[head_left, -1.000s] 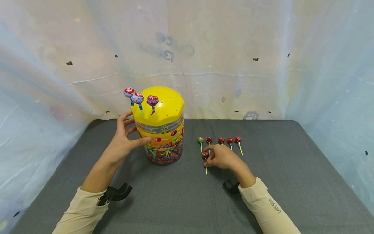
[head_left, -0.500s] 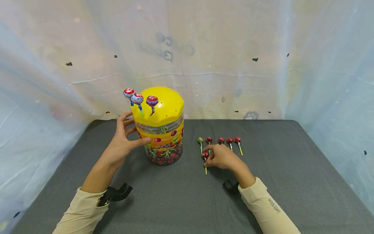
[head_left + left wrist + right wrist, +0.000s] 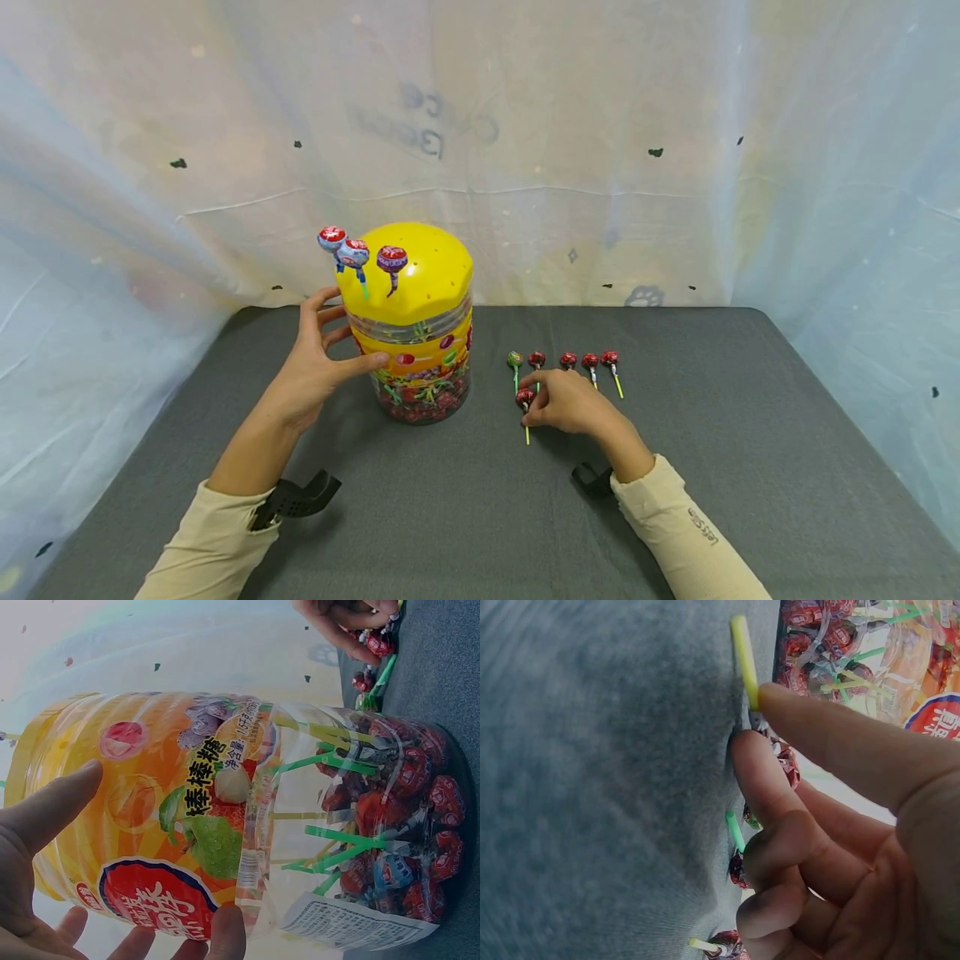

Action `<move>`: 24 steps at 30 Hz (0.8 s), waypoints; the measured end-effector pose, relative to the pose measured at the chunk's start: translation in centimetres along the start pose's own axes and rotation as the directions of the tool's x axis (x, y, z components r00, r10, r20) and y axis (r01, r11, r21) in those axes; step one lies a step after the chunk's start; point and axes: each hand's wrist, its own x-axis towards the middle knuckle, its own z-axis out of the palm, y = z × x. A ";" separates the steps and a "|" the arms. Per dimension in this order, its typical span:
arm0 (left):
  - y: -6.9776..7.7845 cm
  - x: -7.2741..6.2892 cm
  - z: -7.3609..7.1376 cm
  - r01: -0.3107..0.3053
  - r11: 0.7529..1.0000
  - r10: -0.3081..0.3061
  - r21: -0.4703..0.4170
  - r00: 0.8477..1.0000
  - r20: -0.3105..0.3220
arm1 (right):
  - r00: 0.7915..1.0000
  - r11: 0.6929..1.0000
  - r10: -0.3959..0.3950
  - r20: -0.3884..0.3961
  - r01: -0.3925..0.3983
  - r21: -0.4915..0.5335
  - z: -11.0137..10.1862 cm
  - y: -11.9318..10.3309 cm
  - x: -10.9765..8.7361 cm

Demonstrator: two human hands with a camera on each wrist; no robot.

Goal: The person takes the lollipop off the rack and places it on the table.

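Observation:
A clear candy jar (image 3: 431, 396) with a domed yellow lid (image 3: 427, 275) stands upright on the table; red-wrapped lollipops with green and yellow sticks fill its lower part. My left hand (image 3: 318, 367) grips the jar from the left, thumb across the printed label (image 3: 217, 772) and fingers around the side. To the jar's right, my right hand (image 3: 570, 402) pinches a red lollipop (image 3: 525, 398) low over the cloth. Its yellow stick (image 3: 744, 664) pokes out past the thumb in the right wrist view. Beyond this hand lie a green lollipop (image 3: 514, 360) and several red lollipops (image 3: 590, 361) in a row.
Two blue-and-red lollipops (image 3: 354, 252) and a purple lollipop (image 3: 392, 258) stick up from the lid's left part. Grey cloth (image 3: 450, 517) covers the table. A pale curtain (image 3: 570, 167) hangs behind the table's far edge and on both sides.
The pinched lollipop has shifted very slightly left with my right fingers. The left hand and the jar keep their place.

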 end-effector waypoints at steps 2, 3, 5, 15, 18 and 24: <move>0.0 0.0 0.0 0.001 1.000 -0.001 0.003 1.000 0.000 | 1.000 1.000 -0.001 0.000 0.001 0.002 0.0 0.0 0.0; 0.1 0.0 0.0 0.001 1.000 -0.001 0.005 1.000 0.000 | 1.000 1.000 0.000 0.001 0.000 0.002 0.0 0.0 0.0; 0.1 0.0 0.0 0.002 1.000 -0.002 0.007 1.000 -0.001 | 1.000 1.000 0.001 0.005 -0.001 0.003 0.0 -0.1 0.0; 0.1 0.0 0.0 -0.003 1.000 0.003 0.005 1.000 0.002 | 1.000 1.000 -0.001 -0.005 0.001 -0.003 0.0 -0.3 -0.1; 0.1 0.0 0.0 0.001 1.000 -0.001 0.004 1.000 0.000 | 1.000 1.000 -0.005 -0.001 0.005 -0.003 0.0 -0.3 -0.1; 0.1 0.0 -0.5 0.011 1.000 -0.011 -0.018 1.000 0.017 | 1.000 0.999 -0.027 0.014 0.027 0.019 -0.4 0.1 -0.2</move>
